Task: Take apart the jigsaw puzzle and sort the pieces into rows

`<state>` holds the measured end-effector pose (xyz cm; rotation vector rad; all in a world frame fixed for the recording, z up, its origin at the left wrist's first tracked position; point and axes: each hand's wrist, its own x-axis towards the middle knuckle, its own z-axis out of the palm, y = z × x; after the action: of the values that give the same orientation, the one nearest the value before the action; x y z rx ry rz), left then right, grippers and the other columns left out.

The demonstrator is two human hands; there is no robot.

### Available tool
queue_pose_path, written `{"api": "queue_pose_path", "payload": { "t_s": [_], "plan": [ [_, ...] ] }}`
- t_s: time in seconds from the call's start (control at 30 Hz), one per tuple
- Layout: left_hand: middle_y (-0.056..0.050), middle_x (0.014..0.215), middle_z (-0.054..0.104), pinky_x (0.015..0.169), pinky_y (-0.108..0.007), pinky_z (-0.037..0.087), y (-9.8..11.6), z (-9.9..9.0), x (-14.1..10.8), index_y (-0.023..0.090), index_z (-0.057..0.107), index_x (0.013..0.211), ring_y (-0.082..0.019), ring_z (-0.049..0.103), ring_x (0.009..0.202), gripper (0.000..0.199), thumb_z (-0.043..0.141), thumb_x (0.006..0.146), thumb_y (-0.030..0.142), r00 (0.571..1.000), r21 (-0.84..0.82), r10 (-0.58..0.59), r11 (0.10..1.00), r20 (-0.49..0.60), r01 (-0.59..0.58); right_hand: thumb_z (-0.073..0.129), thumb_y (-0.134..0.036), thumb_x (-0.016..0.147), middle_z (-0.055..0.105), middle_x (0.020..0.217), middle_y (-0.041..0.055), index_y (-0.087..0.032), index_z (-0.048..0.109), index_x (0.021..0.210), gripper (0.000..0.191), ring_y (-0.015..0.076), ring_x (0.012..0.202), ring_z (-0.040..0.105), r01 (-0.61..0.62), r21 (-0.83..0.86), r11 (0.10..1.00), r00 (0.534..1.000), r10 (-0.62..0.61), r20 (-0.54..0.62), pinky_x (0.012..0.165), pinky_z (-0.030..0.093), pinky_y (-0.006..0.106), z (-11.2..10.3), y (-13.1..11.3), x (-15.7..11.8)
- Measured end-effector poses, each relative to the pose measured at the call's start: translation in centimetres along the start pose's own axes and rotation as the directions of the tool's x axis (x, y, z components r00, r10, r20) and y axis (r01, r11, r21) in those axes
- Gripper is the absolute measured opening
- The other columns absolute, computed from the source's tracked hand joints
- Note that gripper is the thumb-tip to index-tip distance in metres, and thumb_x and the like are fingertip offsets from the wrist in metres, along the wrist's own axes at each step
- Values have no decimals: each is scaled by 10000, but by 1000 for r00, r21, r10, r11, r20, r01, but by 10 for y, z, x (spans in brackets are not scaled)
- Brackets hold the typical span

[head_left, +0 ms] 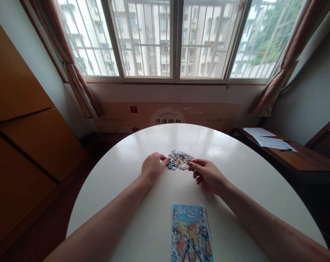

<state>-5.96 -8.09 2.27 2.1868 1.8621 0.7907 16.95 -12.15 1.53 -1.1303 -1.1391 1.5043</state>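
A pile of small multicoloured puzzle pieces lies on the round white table. My left hand rests at the pile's left edge, thumb and fingertips close together on pieces there; what they hold, if anything, is too small to tell. At the right edge of the pile is my right hand, with thumb and index finger pinched on a small dark puzzle piece and the other fingers curled below. Nearer to me lies a flat, colourful picture sheet with "BLUEY" printed at its top.
Behind the table are a printed board and a barred window. A wooden desk with white papers and dark pens stands at the right. Wooden cabinets are at the left.
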Motion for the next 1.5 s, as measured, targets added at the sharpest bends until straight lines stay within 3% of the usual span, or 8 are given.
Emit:
{"api": "queue_pose_path", "payload": {
  "t_s": [0.2,0.37,0.57,0.87,1.03,1.23,1.33,1.5],
  "plan": [
    [-72,1012,705,790,-302,481,6,-1,-2,193,732,1017,-206,652,828,218,607,876,303,992,-49,67,996,-108,-72,794,-503,705,649,811,46,-149,677,891,416,78,529,532,17,-29,999,1000,-17,22,379,412,179,2,2,1],
    [-51,899,721,716,-285,485,35,-7,-23,192,756,891,-169,625,720,193,614,885,323,966,-302,257,919,-27,-253,827,-494,665,650,777,45,-143,689,889,439,80,518,534,22,0,1000,999,-22,30,382,408,180,4,0,-1],
    [-34,781,722,679,-282,467,52,-7,-35,196,757,804,-169,609,684,147,643,842,281,969,-375,246,901,31,-217,834,-463,673,646,803,43,-134,728,908,418,94,577,566,35,9,999,989,-36,146,443,473,207,5,0,-2],
    [-39,758,728,652,-285,450,37,-5,-26,183,747,784,-189,629,687,214,606,844,333,991,-404,120,910,53,-89,840,-336,694,696,833,45,-180,637,1192,560,128,614,634,-8,26,1000,981,3,192,574,583,289,7,-5,-5],
    [-51,797,724,681,-291,455,22,-9,-17,180,757,837,-197,638,719,221,570,870,293,996,-249,77,966,37,-66,768,-294,729,681,855,42,-170,654,1051,363,145,683,649,81,-110,991,990,-67,121,568,586,277,3,1,-1],
    [-61,907,708,797,-312,474,8,-4,-9,200,762,789,-209,647,819,203,605,870,299,990,-63,135,989,26,-133,657,-332,786,663,738,20,-184,723,948,229,110,467,570,200,-485,851,973,-230,-2,432,474,241,-17,10,12],
    [-61,911,700,842,-331,474,5,4,-6,213,763,791,-227,644,871,169,639,851,313,989,-37,146,989,-16,-146,668,-332,780,712,796,37,-197,743,980,253,128,553,593,291,-577,763,939,-343,20,516,493,248,-23,13,19],
    [-74,925,683,864,-339,474,-3,8,2,196,732,825,-231,636,884,200,591,874,330,983,-29,106,993,-152,-112,684,-336,779,742,810,44,-195,735,910,199,162,661,632,355,-607,711,899,-438,12,627,504,269,-19,18,23]
  ]
}}
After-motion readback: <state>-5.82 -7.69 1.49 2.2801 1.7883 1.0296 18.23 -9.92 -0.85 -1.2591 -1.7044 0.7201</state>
